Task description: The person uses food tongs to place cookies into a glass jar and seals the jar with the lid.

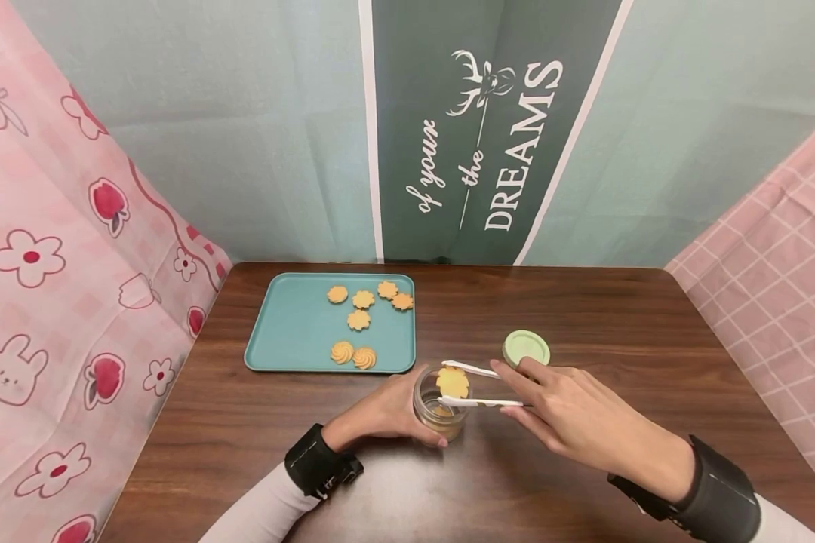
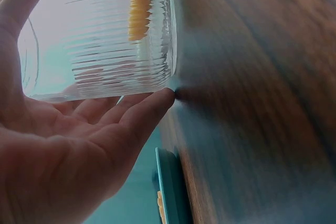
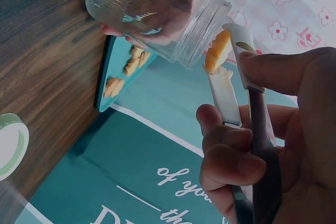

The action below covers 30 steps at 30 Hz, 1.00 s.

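My left hand (image 1: 395, 407) grips a ribbed glass jar (image 2: 110, 40) round its side, with the thumb on the near side. The jar stands upright on the table, its mouth uncovered. A cookie (image 2: 139, 11) is inside, low near the bottom. My right hand (image 1: 562, 403) holds white-tipped tongs (image 3: 227, 95), thumb on one arm and fingers curled round the other. Between the tong tips a flower-shaped cookie (image 1: 453, 382) is pinched, just over the jar's mouth.
A teal tray (image 1: 292, 324) lies at the back left with several cookies (image 1: 358, 320) on its right half. A green lid (image 1: 526, 348) rests on the wooden table (image 1: 618, 332) behind my right hand. Fabric (image 1: 278, 136) hangs along the table's back edge.
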Available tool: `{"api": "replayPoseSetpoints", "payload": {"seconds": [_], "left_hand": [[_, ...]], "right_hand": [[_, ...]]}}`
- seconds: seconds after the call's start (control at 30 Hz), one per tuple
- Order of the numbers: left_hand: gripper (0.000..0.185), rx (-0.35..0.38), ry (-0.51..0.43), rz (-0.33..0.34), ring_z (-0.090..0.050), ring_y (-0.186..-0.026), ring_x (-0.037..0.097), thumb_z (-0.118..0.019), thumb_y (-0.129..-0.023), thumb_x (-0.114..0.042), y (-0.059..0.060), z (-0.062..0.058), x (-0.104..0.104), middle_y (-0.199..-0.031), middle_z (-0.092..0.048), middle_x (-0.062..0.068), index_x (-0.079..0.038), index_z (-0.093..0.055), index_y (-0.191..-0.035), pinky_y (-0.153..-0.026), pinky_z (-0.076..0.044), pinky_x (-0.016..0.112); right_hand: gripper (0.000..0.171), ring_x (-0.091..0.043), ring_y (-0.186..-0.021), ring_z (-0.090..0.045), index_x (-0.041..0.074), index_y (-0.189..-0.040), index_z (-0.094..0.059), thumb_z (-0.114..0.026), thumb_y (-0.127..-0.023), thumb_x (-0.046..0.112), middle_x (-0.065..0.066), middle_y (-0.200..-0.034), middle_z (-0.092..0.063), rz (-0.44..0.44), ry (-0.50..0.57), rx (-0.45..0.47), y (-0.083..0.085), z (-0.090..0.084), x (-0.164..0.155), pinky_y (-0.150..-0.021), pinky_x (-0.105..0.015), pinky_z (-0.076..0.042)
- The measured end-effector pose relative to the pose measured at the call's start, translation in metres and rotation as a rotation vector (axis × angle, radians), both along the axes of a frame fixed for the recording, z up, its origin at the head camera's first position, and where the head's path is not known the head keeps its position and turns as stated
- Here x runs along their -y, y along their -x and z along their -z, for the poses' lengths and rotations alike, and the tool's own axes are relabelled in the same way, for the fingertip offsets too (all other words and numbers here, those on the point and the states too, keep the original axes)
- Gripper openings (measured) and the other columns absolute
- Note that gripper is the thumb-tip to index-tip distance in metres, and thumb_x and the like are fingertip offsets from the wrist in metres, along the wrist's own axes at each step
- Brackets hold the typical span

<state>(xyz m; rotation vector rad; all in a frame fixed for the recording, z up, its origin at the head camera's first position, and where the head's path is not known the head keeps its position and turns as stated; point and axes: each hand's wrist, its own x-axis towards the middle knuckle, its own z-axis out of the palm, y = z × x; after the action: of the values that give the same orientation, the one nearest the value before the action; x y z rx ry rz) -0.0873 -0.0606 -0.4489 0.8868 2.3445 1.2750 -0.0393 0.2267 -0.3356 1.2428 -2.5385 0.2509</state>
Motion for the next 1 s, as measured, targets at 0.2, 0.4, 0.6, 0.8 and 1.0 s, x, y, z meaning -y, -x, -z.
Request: {"api": "replayPoseSetpoints", "payload": {"seconds": [0.2,0.4,0.6,0.8,1.0], "left_hand": [[0.092,-0.029,-0.009,0.009,-0.068,-0.115,0.017,-0.103,-0.064,-0.031,0.000,0.001,0.000,-0.126,-0.071,0.004,-0.011,-0.054,-0.140,-0.100,-0.055,0.031],[0.089,-0.025,-0.022,0.026,-0.065,-0.120,0.016,-0.103,-0.065,-0.031,0.001,0.000,0.000,-0.131,-0.069,0.001,-0.014,-0.055,-0.139,-0.104,-0.052,0.032],[0.091,-0.019,-0.012,0.020,-0.064,-0.120,0.012,-0.103,-0.065,-0.031,0.001,-0.001,-0.001,-0.132,-0.069,0.000,-0.015,-0.055,-0.141,-0.105,-0.052,0.032],[0.094,-0.009,-0.008,0.013,-0.064,-0.119,0.013,-0.103,-0.064,-0.031,0.000,-0.002,-0.001,-0.132,-0.070,0.001,-0.016,-0.054,-0.143,-0.105,-0.052,0.033],[0.097,0.001,-0.012,0.010,-0.066,-0.119,0.017,-0.102,-0.064,-0.032,0.001,-0.001,0.000,-0.130,-0.071,0.004,-0.016,-0.053,-0.146,-0.103,-0.052,0.031]], "right_hand": [[0.055,0.003,-0.058,-0.036,0.005,-0.139,-0.065,-0.045,-0.112,0.048,0.001,-0.100,-0.058,0.001,-0.011,-0.001,0.000,0.001,0.000,-0.052,-0.020,-0.041],[0.061,0.002,-0.058,-0.038,0.003,-0.139,-0.065,-0.037,-0.113,0.050,0.000,-0.101,-0.059,0.004,-0.003,-0.017,0.001,0.001,0.000,-0.051,-0.021,-0.043],[0.060,0.002,-0.061,-0.041,0.003,-0.140,-0.065,-0.039,-0.113,0.050,0.001,-0.100,-0.060,0.002,0.028,-0.025,0.003,-0.002,0.000,-0.054,-0.021,-0.044],[0.061,0.002,-0.061,-0.039,0.002,-0.141,-0.064,-0.039,-0.113,0.050,0.001,-0.098,-0.059,0.011,0.049,-0.023,0.005,-0.005,-0.001,-0.054,-0.019,-0.042],[0.061,0.003,-0.059,-0.039,0.001,-0.142,-0.064,-0.042,-0.113,0.050,-0.001,-0.098,-0.060,0.025,0.073,-0.027,0.011,-0.007,-0.001,-0.052,-0.018,-0.042]]}}
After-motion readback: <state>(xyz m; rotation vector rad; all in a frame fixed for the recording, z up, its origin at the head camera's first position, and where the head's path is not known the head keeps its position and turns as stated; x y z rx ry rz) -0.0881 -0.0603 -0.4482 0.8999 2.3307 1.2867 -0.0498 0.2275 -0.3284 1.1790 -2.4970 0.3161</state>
